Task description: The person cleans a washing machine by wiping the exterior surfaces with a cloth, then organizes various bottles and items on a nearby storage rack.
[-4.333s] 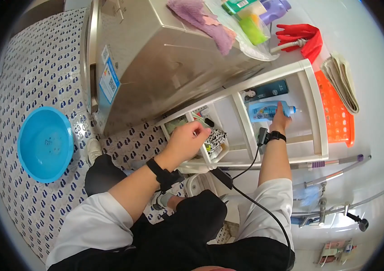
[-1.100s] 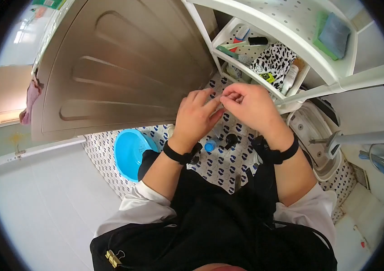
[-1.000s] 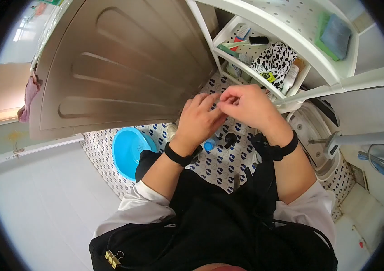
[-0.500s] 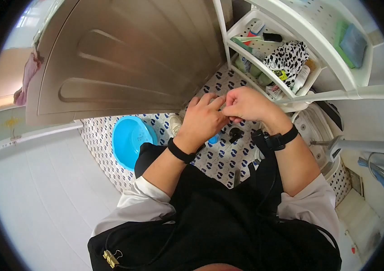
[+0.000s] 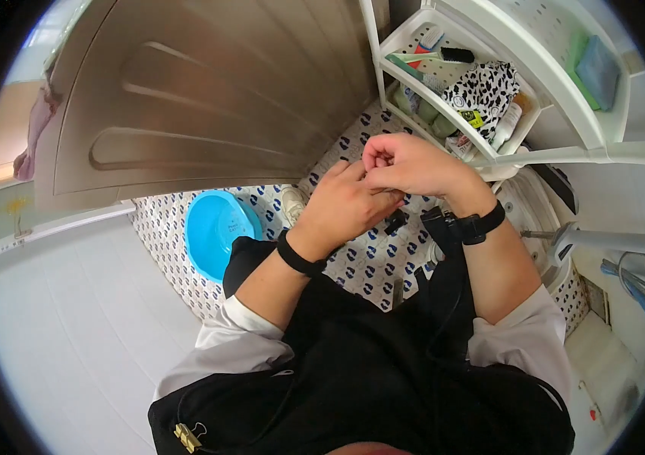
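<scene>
I see my left hand (image 5: 345,208) and right hand (image 5: 406,163) pressed together in front of my chest, fingers curled shut against each other; whatever they pinch is hidden, so I cannot tell what it is. They hang above the patterned floor (image 5: 372,262), beside the white shelf rack (image 5: 489,140), with the blue basin (image 5: 216,227) lower left.

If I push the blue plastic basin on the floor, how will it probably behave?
The blue basin looks thin-walled, so probably light and rigid. It looks empty and sits flat on the patterned floor, so it would likely slide, not tip. It is round, yet unlikely to roll while upright.
</scene>
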